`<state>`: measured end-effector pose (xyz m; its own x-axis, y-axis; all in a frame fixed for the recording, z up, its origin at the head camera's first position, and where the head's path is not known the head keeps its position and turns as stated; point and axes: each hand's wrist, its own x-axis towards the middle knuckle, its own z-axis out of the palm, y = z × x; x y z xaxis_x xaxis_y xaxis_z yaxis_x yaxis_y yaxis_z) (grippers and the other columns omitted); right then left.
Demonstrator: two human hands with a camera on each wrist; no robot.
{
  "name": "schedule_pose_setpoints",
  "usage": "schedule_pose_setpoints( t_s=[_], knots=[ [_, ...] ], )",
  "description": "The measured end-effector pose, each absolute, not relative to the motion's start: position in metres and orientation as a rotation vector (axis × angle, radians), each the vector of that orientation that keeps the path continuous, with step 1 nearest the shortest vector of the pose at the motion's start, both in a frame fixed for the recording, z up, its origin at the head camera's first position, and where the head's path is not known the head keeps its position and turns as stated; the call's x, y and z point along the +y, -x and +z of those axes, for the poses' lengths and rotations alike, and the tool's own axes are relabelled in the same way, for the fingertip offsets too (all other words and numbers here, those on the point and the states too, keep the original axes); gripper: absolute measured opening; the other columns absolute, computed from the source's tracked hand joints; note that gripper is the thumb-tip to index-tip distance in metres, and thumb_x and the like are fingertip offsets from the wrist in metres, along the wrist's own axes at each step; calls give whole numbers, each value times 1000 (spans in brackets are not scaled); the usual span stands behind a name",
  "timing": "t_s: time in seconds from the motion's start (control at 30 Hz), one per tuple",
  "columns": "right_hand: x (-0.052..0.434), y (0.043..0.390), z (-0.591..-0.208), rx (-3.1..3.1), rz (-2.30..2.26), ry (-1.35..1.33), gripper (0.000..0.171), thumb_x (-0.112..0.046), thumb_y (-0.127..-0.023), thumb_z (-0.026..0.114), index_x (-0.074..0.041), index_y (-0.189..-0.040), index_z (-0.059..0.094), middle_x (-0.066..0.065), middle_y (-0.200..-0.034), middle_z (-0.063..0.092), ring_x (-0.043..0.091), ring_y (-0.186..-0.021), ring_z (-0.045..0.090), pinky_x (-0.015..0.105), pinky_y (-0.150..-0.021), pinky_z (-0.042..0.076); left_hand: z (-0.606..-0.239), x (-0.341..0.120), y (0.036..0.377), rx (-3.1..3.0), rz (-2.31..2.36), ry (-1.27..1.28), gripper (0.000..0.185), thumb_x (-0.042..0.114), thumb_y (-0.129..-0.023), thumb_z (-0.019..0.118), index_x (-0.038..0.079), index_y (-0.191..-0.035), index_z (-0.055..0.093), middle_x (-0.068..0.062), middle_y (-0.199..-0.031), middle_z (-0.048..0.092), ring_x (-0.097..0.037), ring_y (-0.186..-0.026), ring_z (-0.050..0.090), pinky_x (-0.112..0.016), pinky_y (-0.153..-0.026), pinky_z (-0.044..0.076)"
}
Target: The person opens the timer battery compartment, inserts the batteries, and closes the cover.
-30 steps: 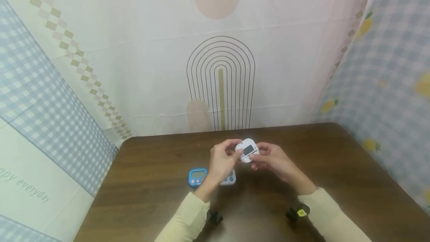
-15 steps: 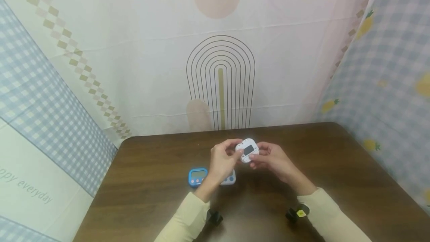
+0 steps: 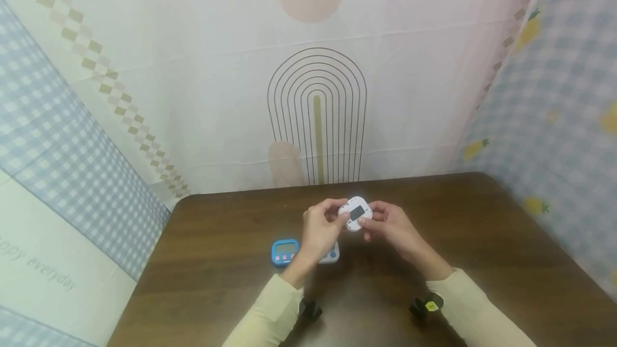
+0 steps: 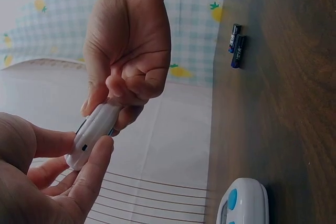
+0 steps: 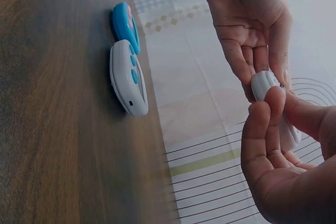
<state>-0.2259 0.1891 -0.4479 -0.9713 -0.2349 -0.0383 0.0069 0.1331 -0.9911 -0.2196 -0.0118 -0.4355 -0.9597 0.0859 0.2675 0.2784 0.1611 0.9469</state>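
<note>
My left hand [image 3: 320, 232] and my right hand [image 3: 397, 232] hold a white rounded digital timer [image 3: 355, 209] between them, raised above the table. Its back, with a dark rectangle in the middle, faces the head camera. The left thumb and fingers pinch one side. On the opposite side the right hand grips the edge, its thumb lying on the back. Seen edge-on in the left wrist view, the timer's casing [image 4: 90, 135] has a small dark slot. Fingers cover much of it in the right wrist view. The display side is hidden.
A blue timer [image 3: 284, 252] and a white timer with blue buttons [image 5: 126, 77] lie side by side on the brown table [image 3: 217, 261], partly behind the left forearm in the head view. Two dark batteries [image 4: 238, 51] lie on the table beyond the right hand. Patterned cloths [image 3: 231, 95] hang around the table.
Both hands keep their hold on the timer, with only a small shift of the right fingers and thumb. The head view has tilted slightly. The timers on the table stay put.
</note>
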Motion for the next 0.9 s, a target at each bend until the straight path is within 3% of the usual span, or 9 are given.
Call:
schedule_pose_setpoints(
  t_s=[0.3, 0.5, 0.63, 0.73, 0.8, 0.9],
  knots=[
    [189, 226, -449, 2356, -1899, 323, 41, -17, -96, 80, 5, -127, 62, 19, -107, 76, 25, -83, 75, 39, -78, 67, -435, -14, 221, -2275, -1898, 372, 26, -2, -92, 77, 2, -118, 77, -17, -105, 79, -15, -76, 75, -30, -60, 65],
    [181, 227, -451, 2704, -1779, 533, 53, -10, -88, 87, -8, -137, 65, 17, -123, 73, 22, -86, 73, 29, -75, 65, -436, -16, 222, -2308, -1862, 319, 26, 3, -92, 81, 4, -118, 77, -16, -105, 79, -15, -77, 75, -28, -60, 65],
    [178, 223, -447, 2748, -1710, 561, 66, -15, -84, 91, -13, -143, 62, 13, -131, 71, 21, -88, 71, 27, -79, 64, -437, -16, 222, -2296, -1858, 313, 26, 6, -93, 81, 5, -119, 77, -16, -107, 79, -16, -78, 76, -36, -65, 67],
    [178, 222, -448, 2762, -1700, 578, 72, -17, -81, 94, -11, -145, 61, 14, -132, 71, 21, -88, 71, 27, -79, 64, -437, -15, 221, -2294, -1851, 331, 23, 9, -98, 76, 6, -120, 77, -15, -112, 79, -20, -86, 78, -35, -71, 67],
    [179, 222, -450, 2771, -1701, 576, 72, -18, -81, 94, -9, -144, 61, 15, -131, 71, 21, -87, 71, 26, -78, 64, -437, -14, 221, -2284, -1880, 356, 21, 9, -102, 71, 6, -122, 76, -15, -116, 79, -24, -94, 79, -28, -71, 66],
    [182, 223, -451, 2737, -1728, 551, 66, -20, -85, 91, -7, -143, 61, 18, -126, 71, 21, -89, 72, 27, -78, 64, -437, -14, 220, -2232, -2016, 405, 25, 1, -104, 61, 3, -126, 74, -18, -124, 75, -29, -101, 77, -29, -75, 67]
  ],
)
